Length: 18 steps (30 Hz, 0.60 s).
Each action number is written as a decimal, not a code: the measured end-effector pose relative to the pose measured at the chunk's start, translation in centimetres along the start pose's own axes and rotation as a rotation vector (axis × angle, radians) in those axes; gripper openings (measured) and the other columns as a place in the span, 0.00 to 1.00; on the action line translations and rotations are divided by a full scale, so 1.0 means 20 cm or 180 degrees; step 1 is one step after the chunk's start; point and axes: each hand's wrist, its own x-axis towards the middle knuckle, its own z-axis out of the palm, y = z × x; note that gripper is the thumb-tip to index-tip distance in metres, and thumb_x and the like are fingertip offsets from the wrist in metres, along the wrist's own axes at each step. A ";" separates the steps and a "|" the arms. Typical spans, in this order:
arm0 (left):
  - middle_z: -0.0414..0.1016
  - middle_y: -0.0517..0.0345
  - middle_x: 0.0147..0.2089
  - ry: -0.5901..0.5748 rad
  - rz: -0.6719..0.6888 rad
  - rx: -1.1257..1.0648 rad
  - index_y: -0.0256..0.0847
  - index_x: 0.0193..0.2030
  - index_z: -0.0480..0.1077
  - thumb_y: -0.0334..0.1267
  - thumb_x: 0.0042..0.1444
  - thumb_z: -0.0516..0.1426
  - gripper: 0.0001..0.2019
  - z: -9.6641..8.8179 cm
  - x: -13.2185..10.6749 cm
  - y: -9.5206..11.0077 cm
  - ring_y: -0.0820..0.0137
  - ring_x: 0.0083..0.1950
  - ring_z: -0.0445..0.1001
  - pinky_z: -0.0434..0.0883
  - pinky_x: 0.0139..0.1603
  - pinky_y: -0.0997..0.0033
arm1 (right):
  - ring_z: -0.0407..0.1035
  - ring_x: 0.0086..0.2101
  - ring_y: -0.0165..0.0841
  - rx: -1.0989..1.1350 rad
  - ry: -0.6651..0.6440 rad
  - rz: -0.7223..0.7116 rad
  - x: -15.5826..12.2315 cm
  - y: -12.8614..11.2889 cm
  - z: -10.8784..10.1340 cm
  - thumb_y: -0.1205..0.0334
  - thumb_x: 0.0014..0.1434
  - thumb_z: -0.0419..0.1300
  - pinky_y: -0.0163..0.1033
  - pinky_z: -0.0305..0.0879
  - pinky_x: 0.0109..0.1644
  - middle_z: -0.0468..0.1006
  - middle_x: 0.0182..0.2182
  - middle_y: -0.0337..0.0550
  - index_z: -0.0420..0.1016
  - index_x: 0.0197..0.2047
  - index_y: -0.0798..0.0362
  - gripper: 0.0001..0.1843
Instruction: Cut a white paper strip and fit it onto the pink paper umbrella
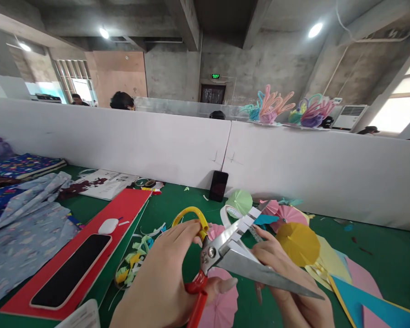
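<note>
A white partition [294, 168] backs the green table [389, 259], with a red board [123, 214] left and paper umbrellas [299, 243] right. The left hand [164, 282] grips open scissors [232, 255]; the right hand [290, 282] pinches a white paper strip [244, 223] between the blades.

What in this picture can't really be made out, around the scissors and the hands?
Head view only:
- The white paper strip: its lower end is hidden behind the scissors blades.
- Right hand: wrist cut off by the bottom edge; palm hidden, so its grip is unclear.
- Left hand: fingers in the red handle are hidden behind the hand.
- Green sign over the far door: too small to read.
</note>
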 end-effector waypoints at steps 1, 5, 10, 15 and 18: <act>0.67 0.47 0.61 -0.0014 0.0025 0.0034 0.44 0.59 0.63 0.41 0.47 0.61 0.30 0.00 0.00 0.00 0.51 0.60 0.67 0.71 0.55 0.52 | 0.78 0.36 0.34 0.0006 -0.0098 -0.0061 0.02 -0.01 0.00 0.57 0.64 0.55 0.41 0.69 0.56 0.82 0.34 0.39 0.78 0.39 0.49 0.11; 0.68 0.48 0.61 -0.0032 0.0039 0.0142 0.44 0.60 0.62 0.41 0.47 0.60 0.31 -0.01 0.00 0.01 0.52 0.60 0.68 0.71 0.55 0.52 | 0.75 0.27 0.28 0.0084 -0.0368 -0.0037 0.08 -0.03 0.00 0.57 0.66 0.51 0.40 0.68 0.56 0.78 0.26 0.33 0.74 0.40 0.46 0.10; 0.67 0.50 0.61 -0.0070 0.0012 0.0202 0.45 0.60 0.61 0.40 0.48 0.60 0.31 -0.01 0.01 0.01 0.54 0.60 0.67 0.70 0.56 0.51 | 0.74 0.24 0.29 0.0083 -0.0394 -0.0016 0.08 -0.03 0.00 0.58 0.66 0.51 0.45 0.69 0.55 0.77 0.25 0.34 0.74 0.38 0.47 0.11; 0.67 0.50 0.62 -0.0194 -0.0026 0.0128 0.45 0.61 0.60 0.43 0.50 0.59 0.31 -0.01 0.01 0.01 0.53 0.60 0.67 0.70 0.56 0.51 | 0.75 0.25 0.32 0.0083 -0.0409 -0.0029 0.07 -0.03 -0.01 0.59 0.65 0.52 0.48 0.71 0.53 0.78 0.25 0.36 0.76 0.37 0.48 0.11; 0.67 0.51 0.61 -0.0201 -0.0054 0.0157 0.46 0.61 0.61 0.43 0.48 0.60 0.31 -0.02 0.01 0.02 0.54 0.60 0.66 0.69 0.57 0.51 | 0.75 0.25 0.33 0.0077 -0.0445 -0.0020 0.06 -0.02 0.00 0.58 0.65 0.52 0.48 0.70 0.53 0.78 0.25 0.37 0.76 0.36 0.48 0.12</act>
